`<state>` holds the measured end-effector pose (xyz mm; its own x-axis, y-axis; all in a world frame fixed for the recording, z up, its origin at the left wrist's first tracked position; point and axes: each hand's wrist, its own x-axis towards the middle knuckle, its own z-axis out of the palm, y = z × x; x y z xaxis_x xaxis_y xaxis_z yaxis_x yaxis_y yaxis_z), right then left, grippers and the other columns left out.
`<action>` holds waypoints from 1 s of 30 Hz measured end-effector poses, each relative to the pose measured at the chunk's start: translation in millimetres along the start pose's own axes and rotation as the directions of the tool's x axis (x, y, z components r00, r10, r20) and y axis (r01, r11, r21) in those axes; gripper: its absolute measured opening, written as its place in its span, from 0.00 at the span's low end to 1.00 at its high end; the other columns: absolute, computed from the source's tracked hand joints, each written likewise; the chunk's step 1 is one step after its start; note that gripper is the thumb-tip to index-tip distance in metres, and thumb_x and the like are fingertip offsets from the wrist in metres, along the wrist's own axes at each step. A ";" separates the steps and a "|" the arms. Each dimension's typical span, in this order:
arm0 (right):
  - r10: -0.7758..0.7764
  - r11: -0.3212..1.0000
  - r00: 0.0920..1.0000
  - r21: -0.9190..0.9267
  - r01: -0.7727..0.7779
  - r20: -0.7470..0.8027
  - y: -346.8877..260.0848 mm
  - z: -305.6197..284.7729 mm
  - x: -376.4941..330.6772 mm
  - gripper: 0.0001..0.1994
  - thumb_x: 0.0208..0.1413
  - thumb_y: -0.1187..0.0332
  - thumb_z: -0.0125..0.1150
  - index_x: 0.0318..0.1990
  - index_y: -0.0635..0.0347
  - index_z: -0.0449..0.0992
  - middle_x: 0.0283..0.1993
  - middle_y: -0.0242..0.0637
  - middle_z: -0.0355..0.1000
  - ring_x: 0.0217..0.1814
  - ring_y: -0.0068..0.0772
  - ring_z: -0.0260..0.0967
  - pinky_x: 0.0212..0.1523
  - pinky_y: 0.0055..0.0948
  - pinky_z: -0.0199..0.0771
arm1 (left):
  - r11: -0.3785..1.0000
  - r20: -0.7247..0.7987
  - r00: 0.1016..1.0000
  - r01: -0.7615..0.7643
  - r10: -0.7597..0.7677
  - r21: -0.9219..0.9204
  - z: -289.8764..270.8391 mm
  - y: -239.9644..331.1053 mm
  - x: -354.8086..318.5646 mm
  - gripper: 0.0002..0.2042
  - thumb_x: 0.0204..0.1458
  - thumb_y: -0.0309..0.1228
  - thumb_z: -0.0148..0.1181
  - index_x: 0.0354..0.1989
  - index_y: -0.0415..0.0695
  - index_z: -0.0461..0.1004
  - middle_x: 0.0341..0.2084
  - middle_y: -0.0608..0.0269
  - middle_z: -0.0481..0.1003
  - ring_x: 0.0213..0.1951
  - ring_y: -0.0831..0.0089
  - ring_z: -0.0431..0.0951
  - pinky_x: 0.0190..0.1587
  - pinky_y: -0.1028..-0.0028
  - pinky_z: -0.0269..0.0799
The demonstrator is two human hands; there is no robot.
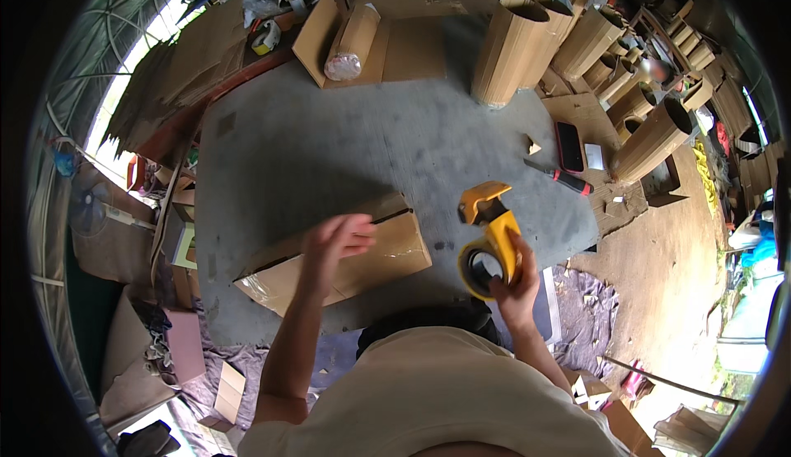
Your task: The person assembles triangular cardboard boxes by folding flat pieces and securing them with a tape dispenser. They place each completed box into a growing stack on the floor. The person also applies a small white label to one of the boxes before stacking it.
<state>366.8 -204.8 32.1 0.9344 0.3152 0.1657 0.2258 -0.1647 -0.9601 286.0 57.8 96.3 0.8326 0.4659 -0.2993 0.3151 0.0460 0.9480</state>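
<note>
My right hand (517,288) grips a yellow tape dispenser (499,236) with a roll of tape in it, raised at the near right side of the grey table (329,140). The dispenser is apart from the box. Over a long brown cardboard box (383,255) is my left hand (338,237), slightly blurred, its fingers stretched toward the right and holding nothing. The box lies at a slant near the table's front edge, and shiny clear tape shows on its ends. My left hand and forearm hide part of it, so I cannot tell whether the hand touches it.
A red-and-black handled knife (570,182) and a dark phone (568,146) lie at the right. Tall cardboard tubes (504,57) stand at the back right. An opened carton (412,49) with a wrapped tube (353,45) is at the far edge. A fan (89,210) stands left.
</note>
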 end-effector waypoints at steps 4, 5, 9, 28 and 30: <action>-0.306 0.942 0.952 -0.141 0.305 0.013 -37.0 15.3 -11.3 0.33 0.26 0.86 0.45 0.51 0.64 0.62 0.39 0.46 0.65 0.34 0.35 0.62 0.37 0.27 0.64 | 0.944 0.457 0.879 0.252 -0.131 -0.213 33.2 13.9 36.8 0.24 0.51 0.50 0.47 0.40 0.37 0.70 0.35 0.55 0.73 0.35 0.68 0.75 0.41 0.71 0.70; -0.383 0.909 0.924 -0.173 0.379 0.012 -42.7 19.9 -10.6 0.32 0.26 0.86 0.46 0.50 0.64 0.63 0.36 0.46 0.65 0.30 0.35 0.60 0.33 0.27 0.63 | 0.892 0.551 0.816 0.368 -0.175 -0.261 33.2 17.3 42.4 0.22 0.50 0.48 0.50 0.39 0.38 0.71 0.35 0.55 0.73 0.35 0.68 0.75 0.41 0.72 0.70; -0.406 0.897 0.914 -0.199 0.394 -0.020 -45.5 37.3 -21.5 0.33 0.23 0.84 0.55 0.48 0.56 0.69 0.35 0.45 0.64 0.30 0.40 0.62 0.30 0.28 0.67 | 0.916 0.597 0.780 0.357 -0.185 -0.184 30.5 11.7 55.4 0.17 0.48 0.41 0.57 0.36 0.38 0.72 0.32 0.57 0.74 0.33 0.70 0.76 0.36 0.74 0.72; -0.157 0.717 0.985 -0.678 0.162 0.069 -51.4 88.5 -78.5 0.36 0.20 0.75 0.59 0.49 0.44 0.71 0.30 0.43 0.60 0.24 0.41 0.65 0.24 0.34 0.72 | 0.909 0.474 0.881 -0.181 -0.020 0.375 -26.1 -34.9 189.7 0.09 0.38 0.25 0.65 0.26 0.36 0.72 0.20 0.62 0.74 0.20 0.79 0.73 0.23 0.81 0.69; -0.138 0.690 0.987 -0.706 0.159 0.086 -45.6 93.0 -79.4 0.36 0.21 0.75 0.59 0.50 0.43 0.70 0.31 0.42 0.60 0.24 0.41 0.65 0.25 0.35 0.72 | 0.911 0.490 0.869 -0.151 -0.062 0.383 -25.6 -59.3 195.4 0.09 0.38 0.25 0.66 0.26 0.36 0.72 0.20 0.62 0.74 0.21 0.79 0.73 0.23 0.81 0.69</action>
<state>256.7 -135.4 41.8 0.8669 0.4146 0.2769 0.4985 -0.7236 -0.4774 418.4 168.7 -15.6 0.9275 -0.0312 -0.3725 0.3360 -0.3667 0.8675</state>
